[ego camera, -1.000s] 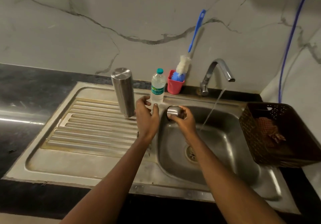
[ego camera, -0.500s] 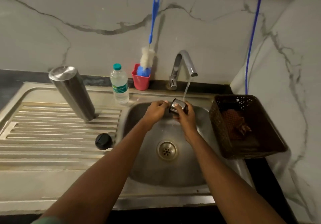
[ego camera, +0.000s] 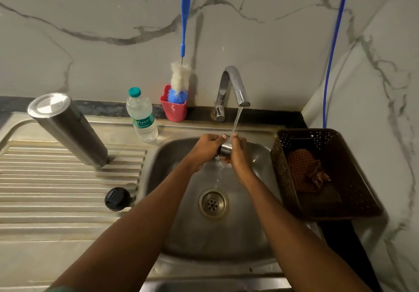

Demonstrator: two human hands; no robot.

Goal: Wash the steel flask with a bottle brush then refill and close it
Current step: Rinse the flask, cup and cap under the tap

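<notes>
2 hands are closed around a small steel cap [ego camera: 225, 147] under the running tap [ego camera: 235, 87]: the left hand [ego camera: 205, 147] grips it from one side, the right hand [ego camera: 238, 151] from the other, with the fingers [ego camera: 235, 136] of the right curled over its upper edge. Water from the spout lands on the cap and drains off below the hands toward the drain [ego camera: 213, 204] of the sink [ego camera: 260, 244].

The steel flask [ego camera: 68, 128] is stood upside down and tilted on the ribbed draining board [ego camera: 56, 178], well apart from the hands. A black stopper [ego camera: 117, 198] lies on the board near the basin edge. The bottle brush [ego camera: 181, 74] is parked head-down in a red cup [ego camera: 173, 109] by the wall, just beside a plastic water bottle [ego camera: 142, 116]. A brown basket [ego camera: 326, 174] with a cloth in it sits at the right of the basin.

The step in hand is judged to be rinsing the cap. It would be done well if the cap were turned slowly so that the stream reaches the inside and the threads, with the grip kept firm since wet steel is likely slippery. The cap is best held low in the basin so that splashing onto the bench is limited.
</notes>
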